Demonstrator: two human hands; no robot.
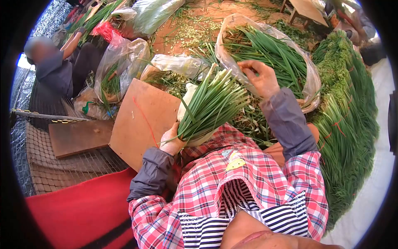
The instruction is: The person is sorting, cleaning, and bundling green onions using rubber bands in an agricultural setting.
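My left hand (172,142) is wrapped round the lower part of a bunch of green chives (211,106), held over my lap with the pale ends pointing up and away from me. My right hand (262,79) is raised to the right of the bunch, apart from it, with its fingers curled in. A bit of green shows at the fingers, too small to name. Just behind that hand stands a clear plastic bag (309,89) with its mouth wide, full of loose chives (269,52).
A large stack of tied chive bundles (346,120) runs along my right. At my left are a brown board (143,112) with a red string (143,118) on it and a second board (81,137). Another person (56,70) sits at the far left among plastic bags (120,68).
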